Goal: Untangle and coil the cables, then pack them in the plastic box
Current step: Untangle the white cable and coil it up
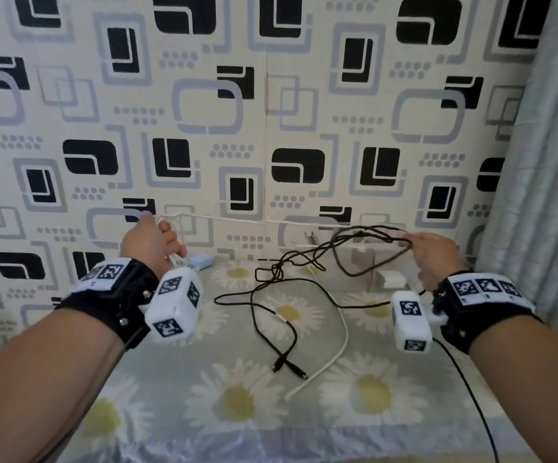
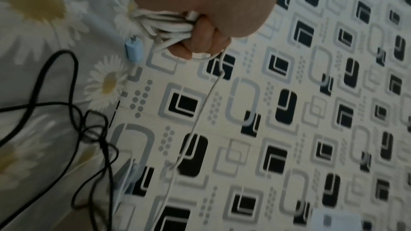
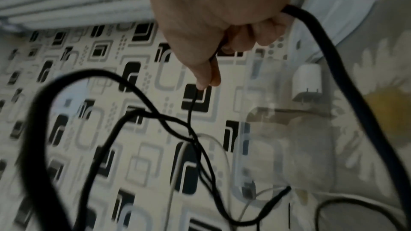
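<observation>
My left hand (image 1: 152, 240) is raised at the left and grips a bundle of white cable loops (image 2: 169, 27) in a fist. One white strand (image 1: 237, 219) runs taut from it to the right, toward the black tangle. My right hand (image 1: 428, 250) is raised at the right and pinches a black cable (image 3: 191, 104) between thumb and finger. Loops of the black cable (image 1: 272, 282) hang from it in a tangle down to the table. The clear plastic box (image 1: 367, 259) stands at the back, under the right hand.
A daisy-print cloth covers the table (image 1: 237, 402). A loose white cable (image 1: 342, 332) and black plug ends (image 1: 287, 367) lie mid-table. A light blue plug (image 1: 200, 262) sits by the wall, a white charger (image 1: 389, 279) near the box. A curtain (image 1: 538, 162) hangs on the right.
</observation>
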### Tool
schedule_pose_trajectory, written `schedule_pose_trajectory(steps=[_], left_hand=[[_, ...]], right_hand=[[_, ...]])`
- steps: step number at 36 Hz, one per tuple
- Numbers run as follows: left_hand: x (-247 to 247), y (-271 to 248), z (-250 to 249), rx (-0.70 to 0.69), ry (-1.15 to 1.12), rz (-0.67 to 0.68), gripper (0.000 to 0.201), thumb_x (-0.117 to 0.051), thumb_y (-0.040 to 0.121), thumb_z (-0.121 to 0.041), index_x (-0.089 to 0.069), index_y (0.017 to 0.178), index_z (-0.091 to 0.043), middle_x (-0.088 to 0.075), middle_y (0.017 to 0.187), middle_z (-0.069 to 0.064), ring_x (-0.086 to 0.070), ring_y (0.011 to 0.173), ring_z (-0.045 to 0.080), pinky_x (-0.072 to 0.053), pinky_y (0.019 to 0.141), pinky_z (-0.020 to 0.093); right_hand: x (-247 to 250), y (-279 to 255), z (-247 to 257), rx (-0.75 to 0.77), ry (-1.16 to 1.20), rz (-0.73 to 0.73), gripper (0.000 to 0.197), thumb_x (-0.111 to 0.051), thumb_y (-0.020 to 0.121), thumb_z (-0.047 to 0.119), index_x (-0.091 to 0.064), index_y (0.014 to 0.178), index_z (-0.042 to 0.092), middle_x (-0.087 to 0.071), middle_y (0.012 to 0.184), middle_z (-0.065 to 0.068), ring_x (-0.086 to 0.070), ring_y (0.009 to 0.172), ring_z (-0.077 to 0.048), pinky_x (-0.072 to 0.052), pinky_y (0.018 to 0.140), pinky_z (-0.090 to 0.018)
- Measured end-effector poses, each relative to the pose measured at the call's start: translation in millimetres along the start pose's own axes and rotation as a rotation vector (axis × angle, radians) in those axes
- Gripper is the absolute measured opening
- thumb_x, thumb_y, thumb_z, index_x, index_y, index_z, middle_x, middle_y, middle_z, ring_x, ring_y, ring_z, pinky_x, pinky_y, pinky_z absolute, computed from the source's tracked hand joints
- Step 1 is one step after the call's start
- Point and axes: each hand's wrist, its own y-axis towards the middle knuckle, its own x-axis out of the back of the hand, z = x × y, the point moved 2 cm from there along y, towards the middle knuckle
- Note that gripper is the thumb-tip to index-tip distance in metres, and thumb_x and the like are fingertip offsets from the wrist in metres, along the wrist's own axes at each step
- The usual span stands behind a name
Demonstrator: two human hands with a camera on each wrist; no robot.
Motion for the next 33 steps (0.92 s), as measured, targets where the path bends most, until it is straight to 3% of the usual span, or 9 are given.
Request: schedule_pose_trajectory(steps=[4, 6, 9, 11, 13, 17, 20, 25, 33], left_hand=[[27.4, 13.8, -3.7, 0.077, -0.083, -0.177, 0.029, -0.021, 0.102, -0.021, -0.027, 0.074, -0.019, -0.033, 0.072, 0.000, -0.036, 0.042, 0.011, -0.035, 0.062, 0.026], [40.7, 24.2, -3.6, 0.082, -0.185, -0.205, 0.031, -0.015, 0.101, -0.029, -0.025, 0.074, -0.017, -0.034, 0.080, 0.000, -0.047, 0.043, 0.006, -0.041, 0.055, 0.019], [58.1, 28.4, -1.9, -0.043, -0.011, -0.237, 0.041, -0.012, 0.104, -0.035, -0.027, 0.071, -0.017, -0.032, 0.073, -0.001, -0.043, 0.043, 0.010, -0.033, 0.034, 0.013], [59.1, 24.3, 4.1, -0.024, 0.027, -0.263, 0.042, -0.015, 0.105, -0.035, -0.029, 0.070, -0.018, -0.034, 0.072, 0.001, -0.037, 0.054, 0.015, -0.031, 0.031, 0.012], [52.1, 21.8, 10.9, -0.009, -0.024, -0.228, 0.042, -0.016, 0.105, -0.036, -0.029, 0.070, -0.018, -0.033, 0.071, 0.002, -0.033, 0.056, 0.016, -0.035, 0.038, 0.021], [37.3, 14.9, 20.3, 0.004, 0.005, -0.161, 0.040, -0.021, 0.104, -0.036, -0.030, 0.069, -0.018, -0.033, 0.068, 0.002, -0.032, 0.053, 0.016, -0.027, 0.053, 0.029], [30.4, 14.3, 24.0, 0.080, -0.030, -0.137, 0.034, -0.032, 0.098, -0.031, -0.031, 0.067, -0.018, -0.025, 0.056, -0.001, -0.020, 0.038, 0.016, -0.027, 0.055, 0.028], [10.0, 6.4, 26.2, 0.076, -0.040, 0.020, 0.046, -0.038, 0.099, -0.045, -0.038, 0.062, -0.018, -0.021, 0.047, -0.004, -0.017, 0.034, 0.014, -0.033, 0.053, 0.026], [-35.2, -22.7, 14.2, 0.022, -0.041, 0.328, 0.054, -0.036, 0.100, -0.054, -0.046, 0.060, -0.019, -0.023, 0.046, -0.007, -0.019, 0.035, 0.010, -0.037, 0.059, 0.025]], right_hand=[[23.5, 23.4, -25.4, -0.155, -0.078, -0.036, 0.047, -0.060, 0.090, 0.018, -0.050, 0.135, 0.019, -0.062, 0.122, -0.011, -0.059, 0.101, -0.026, -0.047, 0.092, -0.039], [35.7, 31.8, -37.1, -0.142, -0.224, -0.123, 0.044, -0.059, 0.087, 0.022, -0.051, 0.129, 0.014, -0.056, 0.130, -0.016, -0.055, 0.115, -0.031, -0.045, 0.099, -0.040], [37.6, 14.3, -40.5, -0.277, -0.195, -0.017, 0.039, -0.064, 0.088, 0.029, -0.054, 0.112, 0.000, -0.059, 0.119, -0.014, -0.055, 0.103, -0.032, -0.046, 0.091, -0.047], [33.0, 5.9, -46.2, -0.354, -0.164, 0.116, 0.033, -0.063, 0.092, 0.027, -0.055, 0.115, 0.004, -0.054, 0.095, -0.008, -0.046, 0.077, -0.022, -0.040, 0.066, -0.039], [26.3, 3.5, -49.2, -0.351, -0.238, 0.183, 0.039, -0.063, 0.091, 0.030, -0.059, 0.120, 0.005, -0.048, 0.081, -0.005, -0.035, 0.063, -0.018, -0.030, 0.057, -0.032], [10.5, 3.9, -46.1, -0.284, -0.335, 0.299, 0.039, -0.066, 0.087, 0.039, -0.062, 0.113, 0.011, -0.064, 0.089, -0.004, -0.051, 0.072, -0.018, -0.039, 0.066, -0.031], [-0.6, 0.5, -29.3, -0.144, -0.401, 0.371, 0.038, -0.061, 0.093, 0.028, -0.061, 0.118, -0.001, -0.063, 0.100, -0.014, -0.053, 0.077, -0.018, -0.047, 0.073, -0.034], [-8.8, -9.1, 3.0, -0.013, -0.382, 0.351, 0.035, -0.063, 0.091, 0.030, -0.063, 0.121, 0.013, -0.055, 0.136, -0.008, -0.050, 0.124, -0.026, -0.039, 0.106, -0.042], [-54.9, -65.1, 53.7, 0.250, -0.157, 0.577, 0.011, -0.060, 0.094, 0.023, -0.067, 0.102, 0.019, -0.072, 0.103, 0.000, -0.067, 0.098, -0.011, -0.046, 0.101, -0.038]])
